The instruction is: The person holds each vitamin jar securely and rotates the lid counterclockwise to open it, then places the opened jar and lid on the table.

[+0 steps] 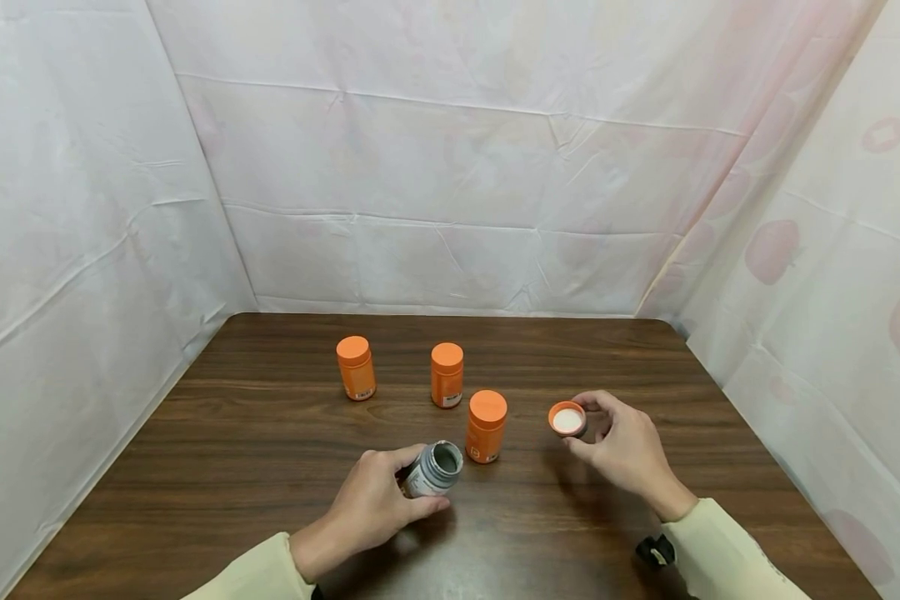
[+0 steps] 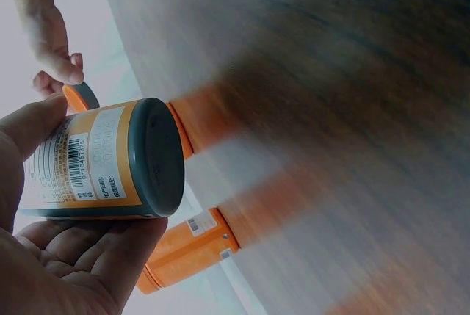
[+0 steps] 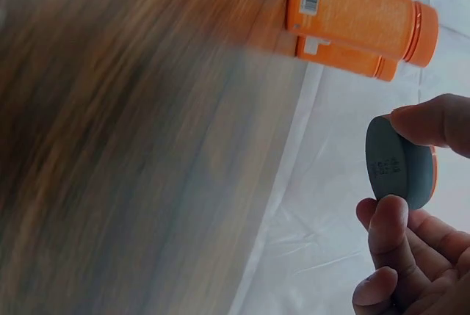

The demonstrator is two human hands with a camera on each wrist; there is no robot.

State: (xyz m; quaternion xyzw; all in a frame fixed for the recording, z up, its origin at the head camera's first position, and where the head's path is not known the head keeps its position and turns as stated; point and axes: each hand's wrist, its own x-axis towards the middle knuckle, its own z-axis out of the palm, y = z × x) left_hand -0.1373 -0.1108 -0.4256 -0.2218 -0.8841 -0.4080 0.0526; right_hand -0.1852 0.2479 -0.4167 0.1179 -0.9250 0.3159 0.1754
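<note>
The left hand [image 1: 371, 500] hides the base of the jar [image 1: 433, 475] and part of its label in the head view; the jar's dark inside is too dim to make out. Print on the 3 bottles [image 1: 487, 429] is too small to read there. The 2 sleeves [image 1: 258, 575] and the bench [image 1: 255, 483] run off the bottom edge. In the left wrist view, only a sliver of 1 bottle shows past the jar. In the right wrist view, the nearest bottle partly covers the other 2, the right hand [image 1: 628, 446] is cut off by the right edge, the bench's grain is smeared, and the cap's [image 3: 400, 164] print is unreadable.
</note>
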